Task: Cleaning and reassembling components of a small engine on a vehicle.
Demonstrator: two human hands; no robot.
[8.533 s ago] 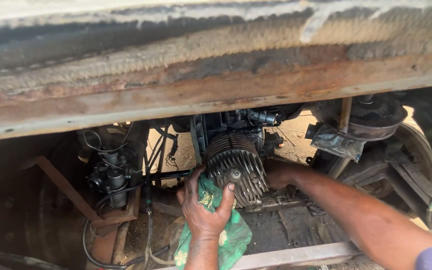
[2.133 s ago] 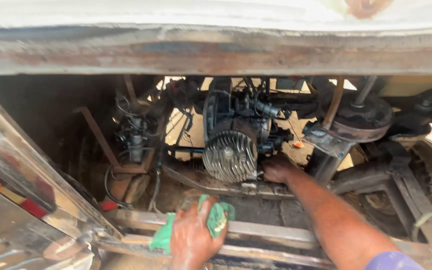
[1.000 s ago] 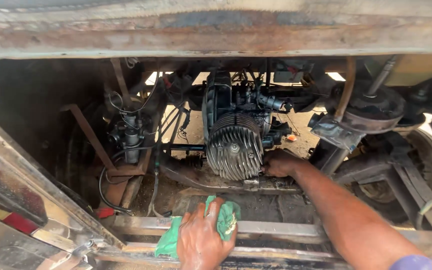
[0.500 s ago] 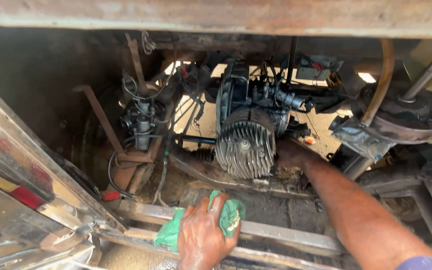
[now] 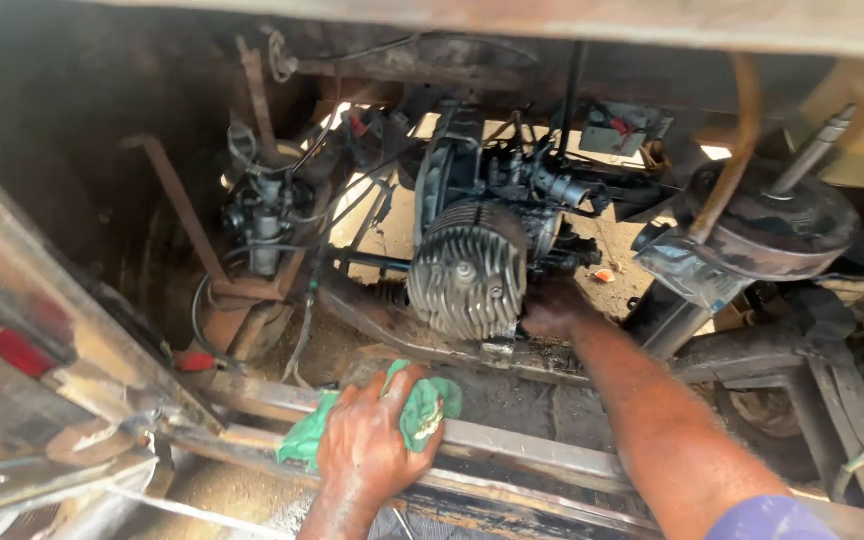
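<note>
Left hand (image 5: pixel 377 440) unmoved, crumpled green rag (image 5: pixel 422 412), ribbed engine cylinder (image 5: pixel 467 268)

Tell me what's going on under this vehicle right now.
A person is reaching into the underside of a vehicle. The left hand presses a crumpled green cloth against a rusty metal frame rail. The right hand reaches in beside the grey finned engine cylinder, at its lower right edge; what its fingers hold is hidden. Black hoses and cables hang to the left.
</note>
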